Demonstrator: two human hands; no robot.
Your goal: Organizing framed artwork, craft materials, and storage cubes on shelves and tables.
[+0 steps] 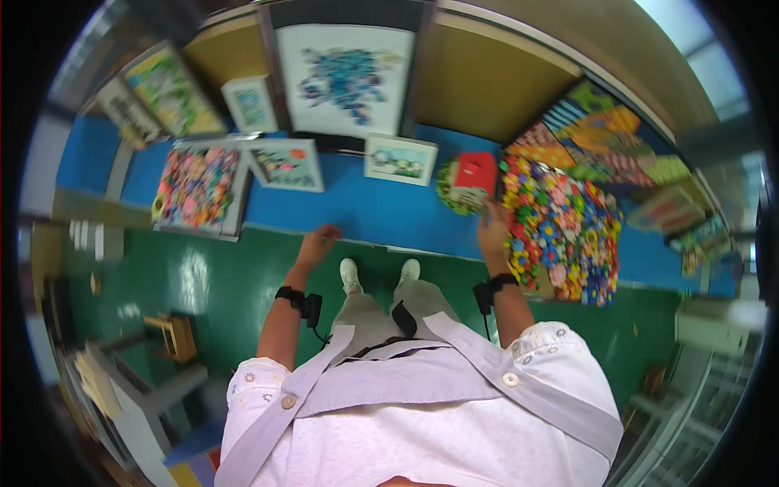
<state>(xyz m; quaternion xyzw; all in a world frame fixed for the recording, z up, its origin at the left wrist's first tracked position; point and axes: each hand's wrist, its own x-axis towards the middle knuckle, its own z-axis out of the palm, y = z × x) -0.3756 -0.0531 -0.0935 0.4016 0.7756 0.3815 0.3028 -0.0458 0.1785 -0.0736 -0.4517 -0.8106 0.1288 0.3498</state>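
right hand [492, 230] rests on the mosaic panel [560, 231] at the blue ledge's [365, 213] front edge, grip unclear; probably stiff, heavy; i'd lift by its edges. left hand [316, 243] loose, empty.

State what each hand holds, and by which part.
Left hand: empty, fingers loose above the blue platform. Right hand: touches the colourful flower-patterned panel at its left edge; a grip cannot be told.

large framed blue print [346, 77] against wall | small framed picture [399, 159] on blue ledge | wooden stool [174, 337] on green floor
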